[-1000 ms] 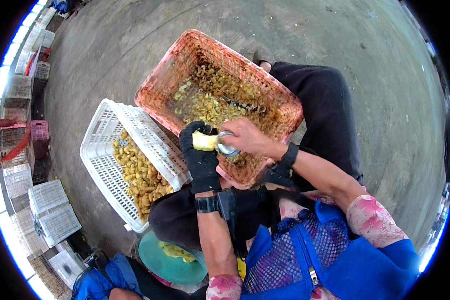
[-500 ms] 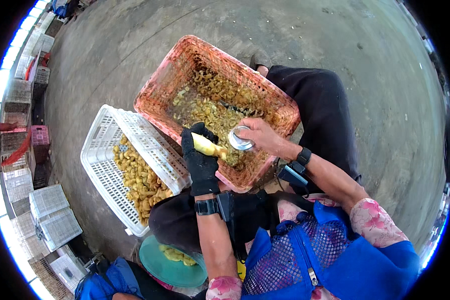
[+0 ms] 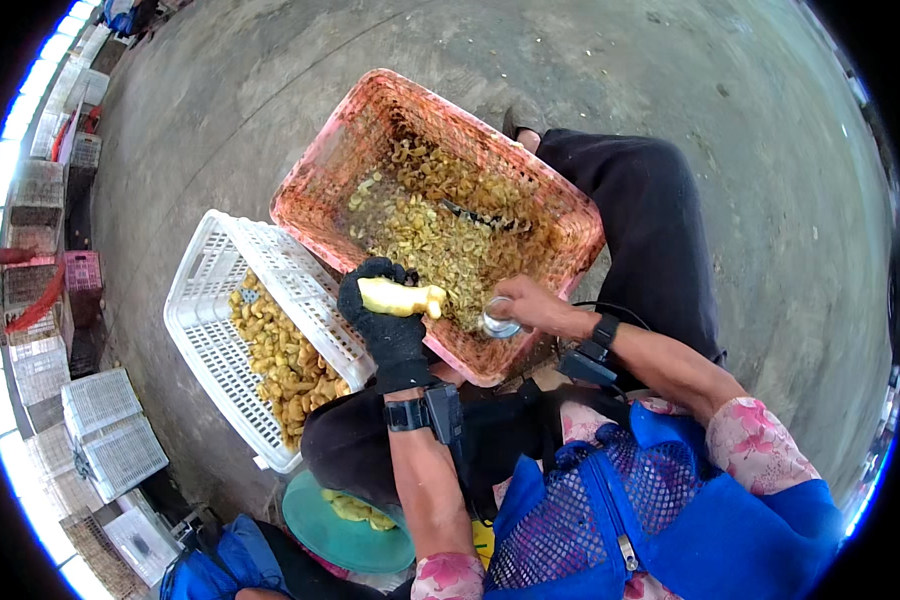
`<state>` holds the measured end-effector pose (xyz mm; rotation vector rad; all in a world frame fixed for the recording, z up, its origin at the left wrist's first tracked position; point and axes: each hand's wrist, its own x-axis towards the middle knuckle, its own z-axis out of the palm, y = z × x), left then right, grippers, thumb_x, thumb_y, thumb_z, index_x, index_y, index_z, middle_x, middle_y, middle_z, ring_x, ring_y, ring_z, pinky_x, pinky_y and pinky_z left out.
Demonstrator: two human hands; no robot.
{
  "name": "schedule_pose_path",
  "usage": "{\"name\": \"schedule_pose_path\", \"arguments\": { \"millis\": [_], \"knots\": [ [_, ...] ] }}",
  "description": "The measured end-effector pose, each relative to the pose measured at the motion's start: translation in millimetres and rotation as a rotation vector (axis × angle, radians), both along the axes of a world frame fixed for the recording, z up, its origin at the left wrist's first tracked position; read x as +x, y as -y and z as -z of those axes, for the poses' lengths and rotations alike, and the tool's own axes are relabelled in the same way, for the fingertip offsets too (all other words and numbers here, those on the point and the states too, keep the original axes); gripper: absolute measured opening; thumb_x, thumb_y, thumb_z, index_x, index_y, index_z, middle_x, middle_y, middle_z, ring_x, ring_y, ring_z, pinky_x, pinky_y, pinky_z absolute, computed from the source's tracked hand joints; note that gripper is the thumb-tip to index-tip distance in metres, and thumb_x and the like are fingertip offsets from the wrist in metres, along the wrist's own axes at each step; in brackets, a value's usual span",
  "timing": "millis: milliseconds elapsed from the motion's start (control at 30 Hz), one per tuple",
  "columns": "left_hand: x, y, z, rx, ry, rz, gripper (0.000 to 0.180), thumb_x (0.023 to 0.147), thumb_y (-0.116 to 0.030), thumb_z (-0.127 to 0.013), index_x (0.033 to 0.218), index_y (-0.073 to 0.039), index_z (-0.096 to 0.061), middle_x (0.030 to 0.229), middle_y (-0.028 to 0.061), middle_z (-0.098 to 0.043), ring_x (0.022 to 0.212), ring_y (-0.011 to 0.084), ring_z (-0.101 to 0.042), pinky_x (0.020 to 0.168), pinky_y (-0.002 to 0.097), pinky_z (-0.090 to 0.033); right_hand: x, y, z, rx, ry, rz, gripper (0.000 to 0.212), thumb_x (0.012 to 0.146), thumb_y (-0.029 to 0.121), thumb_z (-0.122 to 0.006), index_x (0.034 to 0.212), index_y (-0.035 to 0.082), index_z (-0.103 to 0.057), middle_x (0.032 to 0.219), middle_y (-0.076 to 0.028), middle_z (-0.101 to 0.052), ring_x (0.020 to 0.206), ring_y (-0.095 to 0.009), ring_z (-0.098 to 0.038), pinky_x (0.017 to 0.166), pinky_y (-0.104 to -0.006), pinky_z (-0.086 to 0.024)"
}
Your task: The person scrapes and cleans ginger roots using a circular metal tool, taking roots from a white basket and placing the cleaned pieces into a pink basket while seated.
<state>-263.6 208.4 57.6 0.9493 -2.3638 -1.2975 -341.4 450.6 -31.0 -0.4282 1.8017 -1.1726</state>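
My left hand point(image 3: 378, 335), in a black glove, is wrapped round a pale, mostly peeled ginger root point(image 3: 398, 297) with a knobby end pointing right. Close to that end, my bare right hand point(image 3: 533, 303) grips a round, shiny metal scraper like a jar lid point(image 3: 500, 320), tilted and apart from the root. Both hands are over the near end of a stained pink basket point(image 3: 305, 190). Inside it lie yellowish peelings point(image 3: 425, 232) and brown scraps, with a dark, narrow tool point(image 3: 460, 211) partly buried among them.
A white plastic basket point(image 3: 198, 318) stands to the left, tilted, holding unpeeled ginger point(image 3: 282, 365). Near my left forearm sits a teal basin point(image 3: 315, 528) with peeled ginger point(image 3: 358, 511). Stacked crates point(image 3: 115, 430) line the far left; my dark-trousered right leg point(image 3: 660, 240) flanks the pink basket.
My left hand has turned the ginger root to lie more level and moved slightly left. My right hand has lowered the metal scraper toward me and tipped it more edge-on.
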Motion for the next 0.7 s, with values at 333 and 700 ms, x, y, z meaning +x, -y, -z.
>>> {"name": "schedule_pose_path", "arguments": {
  "millis": [333, 700],
  "knots": [
    [7.8, -6.2, 16.9, -0.136, -0.306, -0.063, 0.023, 0.077, -0.010, -0.091, 0.081, -0.007, -0.069, 0.074, 0.0010, -0.067, 0.066, 0.0172, -0.065, 0.063, 0.0330, -0.051, -39.9, 17.4, -54.7, -0.110, -0.477, -0.036, 0.037, 0.098, 0.034, -0.077, 0.101, -0.002, -0.072, 0.092, -0.025, -0.073, 0.082, -0.032, -0.072, 0.079, -0.0464, -0.058],
    [6.6, -6.0, 23.1, 0.130, -0.487, -0.093, 0.024, 0.079, -0.002, -0.091, 0.083, -0.006, -0.067, 0.072, -0.0012, -0.063, 0.066, 0.0131, -0.061, 0.060, 0.0311, -0.050, -66.5, 22.1, -31.0, 0.051, -0.581, -0.009, 0.027, 0.100, 0.029, -0.077, 0.102, 0.002, -0.075, 0.084, -0.019, -0.075, 0.070, -0.036, -0.072, 0.064, -0.0489, -0.058]
  ]
}}
